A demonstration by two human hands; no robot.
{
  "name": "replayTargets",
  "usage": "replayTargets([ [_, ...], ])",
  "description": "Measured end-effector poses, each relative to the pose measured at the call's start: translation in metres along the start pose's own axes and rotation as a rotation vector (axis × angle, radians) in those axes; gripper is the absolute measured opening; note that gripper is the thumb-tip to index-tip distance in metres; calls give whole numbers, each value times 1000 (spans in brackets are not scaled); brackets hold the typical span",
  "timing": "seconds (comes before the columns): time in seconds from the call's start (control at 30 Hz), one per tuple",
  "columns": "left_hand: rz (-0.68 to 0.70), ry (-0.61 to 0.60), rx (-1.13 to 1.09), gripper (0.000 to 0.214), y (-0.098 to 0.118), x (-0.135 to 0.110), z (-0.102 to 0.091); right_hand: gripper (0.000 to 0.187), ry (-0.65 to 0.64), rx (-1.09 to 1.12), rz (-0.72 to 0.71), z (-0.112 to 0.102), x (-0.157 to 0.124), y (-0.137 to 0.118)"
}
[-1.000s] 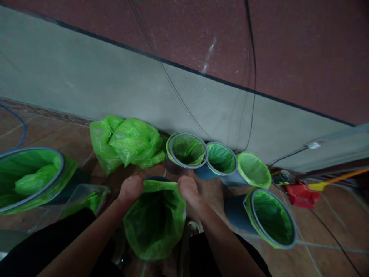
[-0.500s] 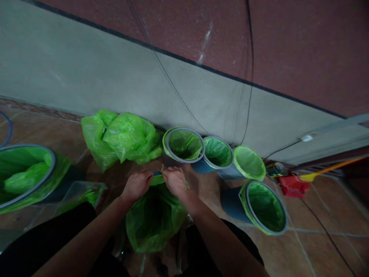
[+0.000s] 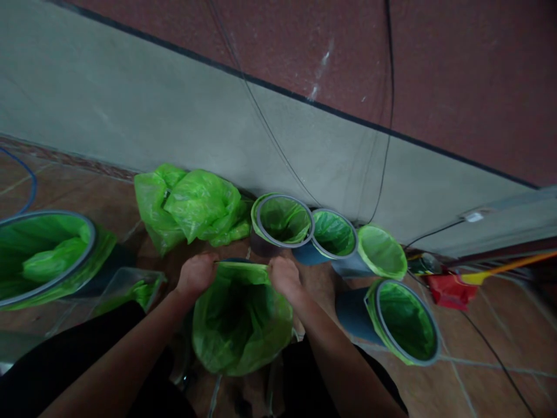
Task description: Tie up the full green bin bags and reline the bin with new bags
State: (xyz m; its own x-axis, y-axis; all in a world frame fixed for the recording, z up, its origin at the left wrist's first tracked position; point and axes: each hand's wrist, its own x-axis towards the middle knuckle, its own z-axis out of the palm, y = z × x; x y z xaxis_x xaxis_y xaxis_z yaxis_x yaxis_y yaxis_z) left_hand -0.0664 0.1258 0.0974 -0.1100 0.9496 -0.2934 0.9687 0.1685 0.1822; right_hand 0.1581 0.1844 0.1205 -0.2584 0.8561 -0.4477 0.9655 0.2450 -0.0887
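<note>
A green bin bag (image 3: 241,348) hangs with its mouth wide between my legs, its inside dark. Under its far edge a strip of blue bin shows, so the bag seems to line a bin whose body is hidden. My left hand (image 3: 198,274) is closed on the far rim of the bag at its left. At the right end of that rim my right hand (image 3: 284,275) is closed too, and the edge between them is pulled taut. Both sets of fingertips are partly hidden.
Several lined bins stand about: a large bin (image 3: 90,247) at left, a grey-rimmed bin (image 3: 310,226) by the wall, another bin (image 3: 429,357) at right. Filled green bags (image 3: 204,203) lean on the wall. A clear tub (image 3: 152,293) sits left; a red dustpan (image 3: 450,290) lies right.
My hands have moved apart along the bag's far edge, stretching it straight. The bag's mouth has widened, and the view has shifted slightly.
</note>
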Motion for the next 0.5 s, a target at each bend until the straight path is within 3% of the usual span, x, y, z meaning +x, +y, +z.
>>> replayTargets([
  [0.13, -29, 1, -26, 35, -1, 1, -1, 27, -88, 17, 33, 2, -1, 5],
  [0.27, 13, 4, -81, 35, 6, 0, 0, 56, 18, 88, -139, 5, -6, -6],
  [0.37, 38, 13, -95, 34, 9, 0, 2, 41, 60, 75, -233, 9, -4, -14],
  [0.43, 35, 6, -79, 34, 7, 1, 3, 28, 49, 58, -197, 14, 2, -13],
  [0.5, 20, -27, -42, 36, 3, 2, 4, 29, 52, 54, -107, 19, 9, -8],
])
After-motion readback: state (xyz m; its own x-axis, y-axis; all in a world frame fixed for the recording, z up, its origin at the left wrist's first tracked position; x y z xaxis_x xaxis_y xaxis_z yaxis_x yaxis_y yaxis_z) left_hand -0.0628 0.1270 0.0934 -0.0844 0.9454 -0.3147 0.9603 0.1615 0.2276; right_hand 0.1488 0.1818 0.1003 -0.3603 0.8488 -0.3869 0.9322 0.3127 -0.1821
